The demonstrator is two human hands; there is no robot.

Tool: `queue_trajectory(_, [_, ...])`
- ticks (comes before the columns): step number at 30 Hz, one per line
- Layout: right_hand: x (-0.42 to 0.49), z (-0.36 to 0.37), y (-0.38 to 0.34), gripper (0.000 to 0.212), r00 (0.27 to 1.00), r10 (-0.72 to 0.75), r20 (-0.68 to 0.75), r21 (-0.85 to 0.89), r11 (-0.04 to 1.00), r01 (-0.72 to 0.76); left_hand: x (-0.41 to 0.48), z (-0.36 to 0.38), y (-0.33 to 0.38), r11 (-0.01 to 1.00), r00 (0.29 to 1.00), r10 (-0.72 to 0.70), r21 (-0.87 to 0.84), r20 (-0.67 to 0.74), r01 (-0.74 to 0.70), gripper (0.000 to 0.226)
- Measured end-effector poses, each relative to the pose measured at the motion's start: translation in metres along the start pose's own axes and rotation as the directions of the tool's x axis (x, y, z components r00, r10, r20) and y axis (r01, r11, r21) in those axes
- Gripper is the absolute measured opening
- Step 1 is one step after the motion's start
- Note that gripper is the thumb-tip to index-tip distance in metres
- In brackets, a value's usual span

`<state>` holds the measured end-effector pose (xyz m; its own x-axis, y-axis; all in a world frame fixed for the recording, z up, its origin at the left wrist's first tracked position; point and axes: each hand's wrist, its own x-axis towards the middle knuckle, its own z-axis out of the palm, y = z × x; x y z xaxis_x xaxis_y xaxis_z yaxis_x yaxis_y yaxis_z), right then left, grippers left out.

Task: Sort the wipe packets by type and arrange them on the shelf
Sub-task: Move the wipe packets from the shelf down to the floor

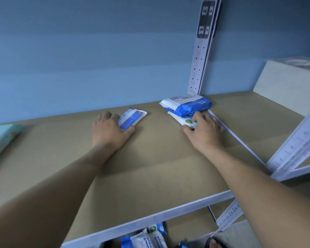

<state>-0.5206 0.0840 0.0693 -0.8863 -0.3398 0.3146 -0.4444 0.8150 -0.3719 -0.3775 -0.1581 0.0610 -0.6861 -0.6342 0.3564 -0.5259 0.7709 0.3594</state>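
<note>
Presently, the small blue packet lies flat near the rear edge of the shelf, about mid-width. The left grip grasps its left end, fingers over the top and thumb along the near edge. Toward the rear right corner, the right grip grasps a white packet bearing a green mark, thumb at its near end. A large blue packet rests on top of it, at the foot of the perforated upright. A teal packet sits at the left edge. More packets lie on the level below. A white box stands to the right of the upright
</note>
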Motion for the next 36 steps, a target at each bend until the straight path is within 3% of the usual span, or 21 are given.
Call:
queue_trajectory(7, [-0.034,-0.008,-0.02,0.029,0.999,0.004,0.043,0.002,1.0,-0.004,-0.044,-0.025,-0.014,1.0,1.0,0.0,-0.012,0.026,0.0,0.058])
queue_trajectory(15, [-0.099,-0.042,-0.041,0.041,0.982,-0.088,0.167,-0.009,0.996,0.091,-0.113,-0.068,-0.031,0.998,0.997,-0.052,0.043,0.057,0.05,0.085])
queue_trajectory(19, [-0.138,-0.052,-0.053,0.053,0.953,-0.145,0.266,0.004,0.989,0.149,-0.154,-0.093,-0.036,0.995,0.996,-0.07,0.075,0.059,0.066,0.088])
queue_trajectory(25, [-0.199,-0.07,-0.073,0.048,0.921,-0.276,0.275,-0.003,0.958,0.288,-0.217,-0.118,-0.051,0.997,0.998,-0.052,0.06,0.025,0.051,0.079])
queue_trajectory(30, [-0.251,-0.077,-0.088,0.053,0.887,-0.395,0.241,0.097,0.919,0.383,-0.262,-0.136,-0.062,1.0,0.999,-0.011,-0.013,-0.045,0.01,0.071])
queue_trajectory(36, [-0.315,-0.063,-0.083,0.052,0.866,-0.446,0.226,0.357,0.865,0.352,-0.321,-0.149,-0.083,0.998,0.997,-0.023,-0.06,-0.077,0.018,0.063])
